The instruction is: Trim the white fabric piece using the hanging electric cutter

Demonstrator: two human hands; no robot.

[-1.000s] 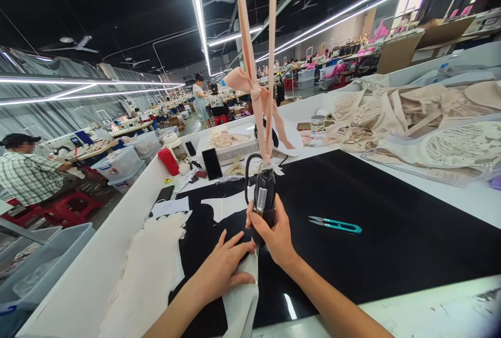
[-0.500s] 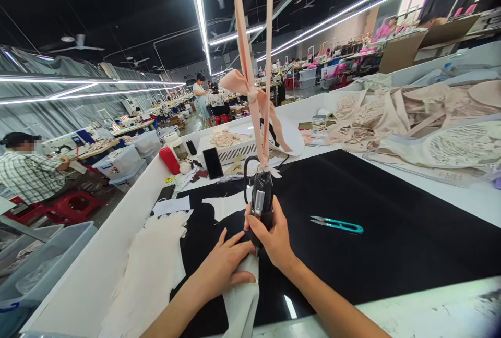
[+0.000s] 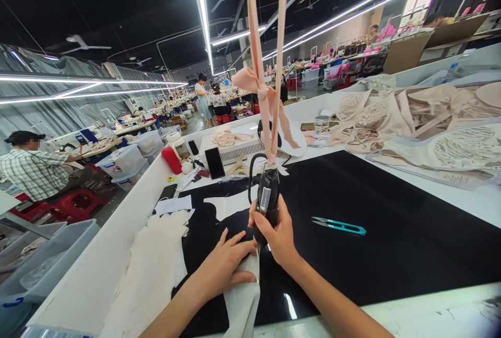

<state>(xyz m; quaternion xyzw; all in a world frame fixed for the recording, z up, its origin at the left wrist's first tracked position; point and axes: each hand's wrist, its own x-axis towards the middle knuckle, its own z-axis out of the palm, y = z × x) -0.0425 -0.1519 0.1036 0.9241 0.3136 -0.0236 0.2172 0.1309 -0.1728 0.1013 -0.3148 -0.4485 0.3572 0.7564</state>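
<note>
My right hand [image 3: 277, 231] is wrapped around a black corded hand tool [image 3: 267, 197], held nearly upright with its tip down at the edge of a pale fabric piece [image 3: 245, 301]. The tool hangs from knotted pink fabric straps [image 3: 265, 93]. My left hand [image 3: 227, 265] lies flat with fingers spread, pressing that fabric against the black board [image 3: 391, 233]. Its fingertips are close to the tool's tip, which is mostly hidden by the hands. Teal thread snips [image 3: 340, 226] lie on the board to the right of my right hand.
Stacked cream fabric pieces [image 3: 151, 270] lie to the left, and a white cut piece [image 3: 230, 206] lies behind my hands. Further back are a phone [image 3: 214, 163] and a white vented box [image 3: 235, 153]. Beige garments [image 3: 410, 113] are heaped at the right. A co-worker [image 3: 35, 166] sits at far left.
The hand tool, its straps and my right hand have shifted slightly to the right. My left hand stays on the fabric. The whole view has moved a little.
</note>
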